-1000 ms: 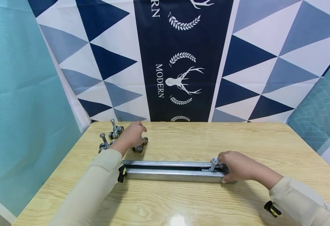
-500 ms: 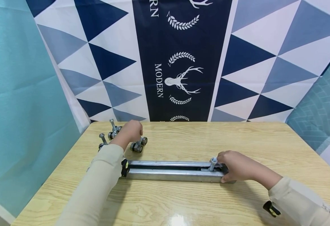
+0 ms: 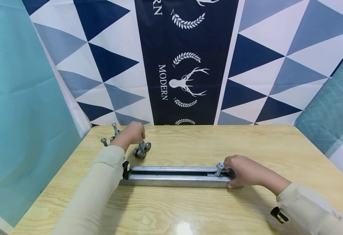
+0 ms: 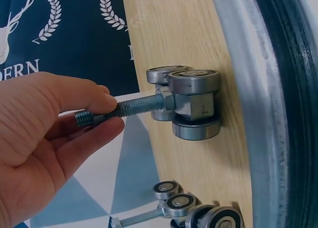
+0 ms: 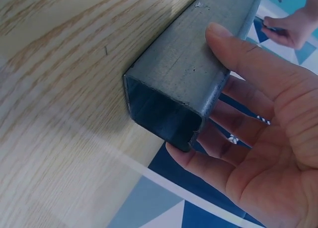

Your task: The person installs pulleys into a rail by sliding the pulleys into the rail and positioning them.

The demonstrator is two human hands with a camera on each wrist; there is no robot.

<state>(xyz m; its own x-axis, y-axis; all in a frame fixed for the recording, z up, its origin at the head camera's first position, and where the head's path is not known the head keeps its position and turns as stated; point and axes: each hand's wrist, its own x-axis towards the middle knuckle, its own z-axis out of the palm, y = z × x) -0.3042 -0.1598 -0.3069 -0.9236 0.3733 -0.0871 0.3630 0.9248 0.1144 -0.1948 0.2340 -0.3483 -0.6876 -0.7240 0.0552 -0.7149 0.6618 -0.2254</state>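
My left hand (image 3: 131, 133) pinches the threaded bolt (image 4: 141, 105) of a roller trolley (image 3: 141, 150) between thumb and fingers. Its metal wheels (image 4: 195, 82) stand on the table just beyond the rail. With my right hand (image 3: 245, 168) I grip the right end of a galvanized steel channel rail (image 3: 177, 181), thumb on the near side and fingers on the far side. The slot of this rail faces up. Near the right end, an upright bolt (image 3: 219, 168) rises out of the slot; what it is fixed to lies mostly hidden inside. The rail's hollow end shows in the right wrist view.
Two more roller trolleys stand at the table's back left, partly behind my left arm; their bolts (image 3: 114, 128) point up. Wood-grain table (image 3: 206, 209) lies in front of the rail and to its right. A patterned cloth (image 3: 189, 65) hangs behind the table.
My left hand has come down onto the roller trolley's bolt, and its fingers have closed on it. My right hand keeps its grip on the rail. The head view has shifted slightly.
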